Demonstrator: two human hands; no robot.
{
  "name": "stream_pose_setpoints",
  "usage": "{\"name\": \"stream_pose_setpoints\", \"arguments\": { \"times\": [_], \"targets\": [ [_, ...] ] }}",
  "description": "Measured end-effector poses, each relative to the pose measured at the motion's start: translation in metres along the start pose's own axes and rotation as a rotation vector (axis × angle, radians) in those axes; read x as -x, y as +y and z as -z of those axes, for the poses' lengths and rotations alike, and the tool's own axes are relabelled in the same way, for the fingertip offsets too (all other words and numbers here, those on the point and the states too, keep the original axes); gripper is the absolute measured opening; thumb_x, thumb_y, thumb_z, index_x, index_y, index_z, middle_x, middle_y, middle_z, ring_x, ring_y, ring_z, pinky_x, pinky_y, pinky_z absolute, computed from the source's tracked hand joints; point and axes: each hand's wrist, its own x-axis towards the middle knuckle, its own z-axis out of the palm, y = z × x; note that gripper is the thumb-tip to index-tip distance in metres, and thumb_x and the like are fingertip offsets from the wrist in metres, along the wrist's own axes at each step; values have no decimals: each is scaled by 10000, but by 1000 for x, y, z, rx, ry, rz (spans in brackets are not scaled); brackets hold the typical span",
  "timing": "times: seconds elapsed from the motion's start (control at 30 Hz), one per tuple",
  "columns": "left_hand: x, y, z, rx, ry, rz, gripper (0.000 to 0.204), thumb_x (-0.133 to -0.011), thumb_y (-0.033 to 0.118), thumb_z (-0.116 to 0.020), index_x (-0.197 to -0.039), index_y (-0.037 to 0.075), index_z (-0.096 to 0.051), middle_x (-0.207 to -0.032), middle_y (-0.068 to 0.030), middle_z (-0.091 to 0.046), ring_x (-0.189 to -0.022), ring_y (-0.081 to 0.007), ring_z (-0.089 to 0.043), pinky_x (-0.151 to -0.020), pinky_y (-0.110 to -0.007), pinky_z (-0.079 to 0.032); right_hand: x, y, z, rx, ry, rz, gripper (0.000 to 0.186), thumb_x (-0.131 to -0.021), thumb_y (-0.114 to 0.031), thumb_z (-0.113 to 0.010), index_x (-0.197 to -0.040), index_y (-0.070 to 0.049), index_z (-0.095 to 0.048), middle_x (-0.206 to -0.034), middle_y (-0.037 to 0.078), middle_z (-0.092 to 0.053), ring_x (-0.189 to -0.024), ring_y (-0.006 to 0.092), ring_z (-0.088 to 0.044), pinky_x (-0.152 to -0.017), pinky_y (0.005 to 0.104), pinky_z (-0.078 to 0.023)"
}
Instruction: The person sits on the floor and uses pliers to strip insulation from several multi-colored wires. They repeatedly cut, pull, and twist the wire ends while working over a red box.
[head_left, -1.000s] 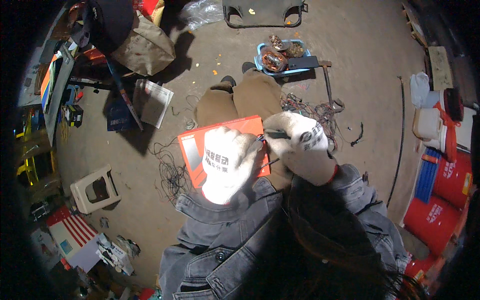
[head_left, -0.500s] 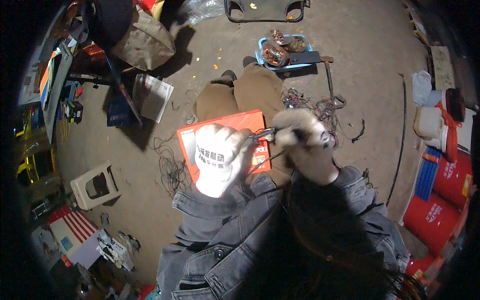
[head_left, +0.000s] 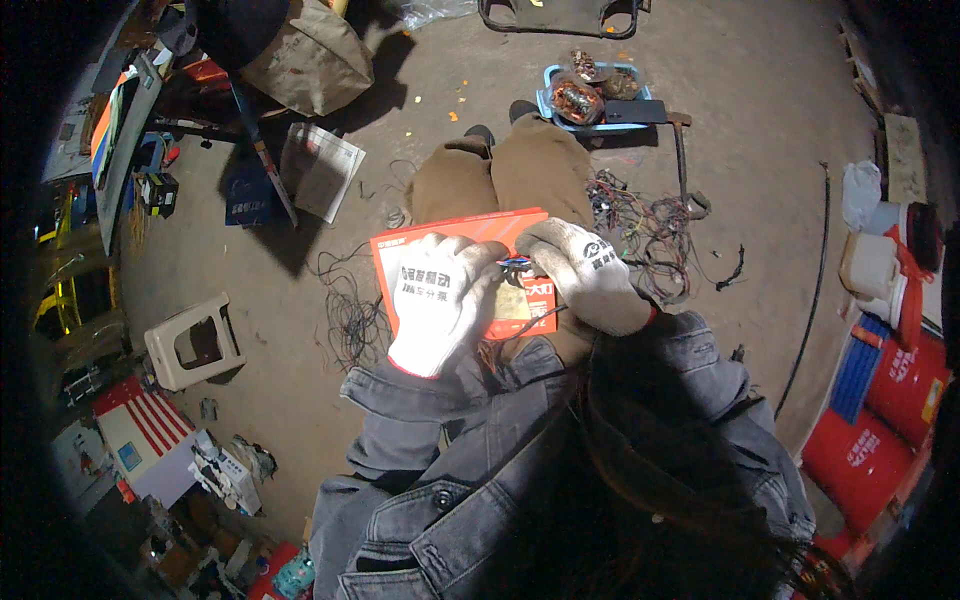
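A bare, dusty floor (head_left: pixel 745 165) is spreading across most of the frame, and just below the centre a person in a grey denim jacket (head_left: pixel 440 500) is sitting over it, brown trousers (head_left: pixel 540 175) reaching toward the top. Red drums (head_left: pixel 855 455) are standing at the lower right edge, and a beige plastic stool (head_left: pixel 165 350) is lying at the left. Loose wiring is trailing beside the legs: a multicoloured tangle (head_left: pixel 640 225) right of centre, a black coil (head_left: pixel 350 310) left of it.

Across the lap, mid-frame, a flat red-orange box (head_left: pixel 543 295) is serving as a work surface, by my reading. Over its left half the white-gloved left hand (head_left: pixel 437 290) is pinching a short wire bundle (head_left: pixel 514 264); at the box's right edge the gloved right hand (head_left: pixel 590 275) is bending its fingertips to the other end, though I can't tell whether they are gripping it. The bundle is sitting between the two hands, above the box.

To me they seem to be sorting or joining the strands; the next move is probably calling for a firm left pinch and fine right-hand fingertip work.
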Motion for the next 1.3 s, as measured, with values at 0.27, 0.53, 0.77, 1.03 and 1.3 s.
{"name": "stream_pose_setpoints", "arguments": {
  "times": [0.27,0.53,0.77,1.03,1.3],
  "targets": [
    [-12,7,-4,252,159,142,159,-841,153,-736,-989,96,-745,-985,-120,-679,-972,-334,-624,-865,-447,-481,-14,-15,33,-250,92,-323,244,-919,-60,-591,-1115,55,-679,-1265,232,-636,-1004,400,-687,-869,448,-567],
    [-23,6,-19,61,112,171,148,-869,184,-724,-1002,143,-774,-956,-103,-640,-966,-319,-598,-858,-438,-448,-31,9,35,-39,0,-137,271,-922,-161,-641,-1174,-82,-701,-1016,171,-666,-973,385,-657,-834,479,-537],
    [-25,4,-29,-182,263,149,183,-890,231,-727,-1049,142,-750,-1016,-115,-643,-1003,-328,-608,-873,-455,-451,-33,11,24,-64,-124,-181,302,-919,-205,-673,-1208,-131,-716,-1052,163,-663,-1015,366,-650,-884,471,-527],
    [-30,9,-19,-73,59,251,219,-892,257,-753,-1057,114,-746,-1046,-140,-679,-1014,-347,-632,-898,-456,-466,-33,16,24,-195,-194,-249,262,-932,-198,-658,-1179,-119,-703,-1069,161,-659,-1043,374,-641,-914,479,-512],
    [-28,9,-22,-98,116,224,220,-883,242,-755,-1056,106,-744,-1041,-142,-673,-1026,-346,-623,-911,-450,-454,-36,19,20,-161,-206,-212,265,-934,-201,-659,-1180,-113,-703,-1073,158,-646,-1062,375,-634,-934,475,-506]
  ]
}}
